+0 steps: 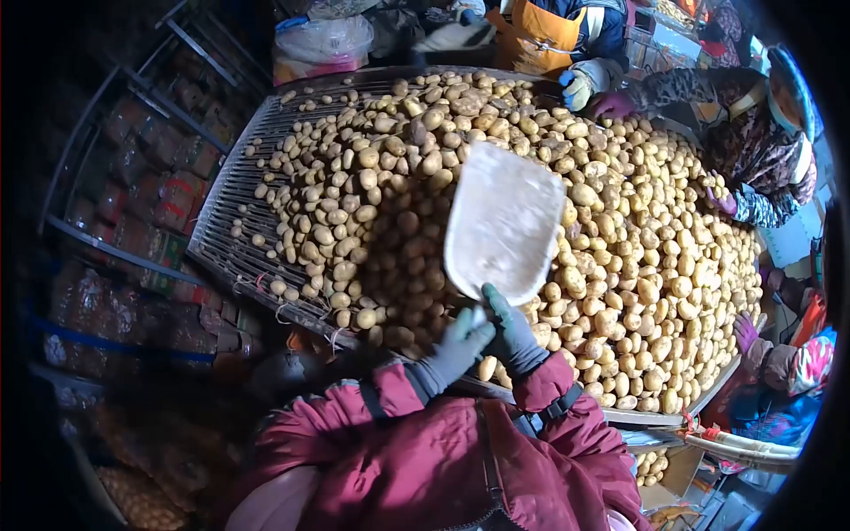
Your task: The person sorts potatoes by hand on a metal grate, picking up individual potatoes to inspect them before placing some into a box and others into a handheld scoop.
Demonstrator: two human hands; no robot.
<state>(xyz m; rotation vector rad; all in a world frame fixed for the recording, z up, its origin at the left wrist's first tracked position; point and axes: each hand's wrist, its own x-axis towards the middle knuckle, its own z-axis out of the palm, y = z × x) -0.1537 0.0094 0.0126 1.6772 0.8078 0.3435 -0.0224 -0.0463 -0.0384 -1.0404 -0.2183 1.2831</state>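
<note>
Two hands meet at lower centre, the grey-gloved left hand (462,342) and grey-gloved right hand (511,329), fingers curled around the near end of a white rounded plastic scoop (505,221), mid-frame above yellow-brown potatoes (637,257).

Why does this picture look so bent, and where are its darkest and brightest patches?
In the head view, the rounded black border and curving edges suggest a wide lens; some potatoes picture-left of the scoop lie in deep shadow; the scoop's pale face looks brightly lit; packages at far left are dim.
</note>
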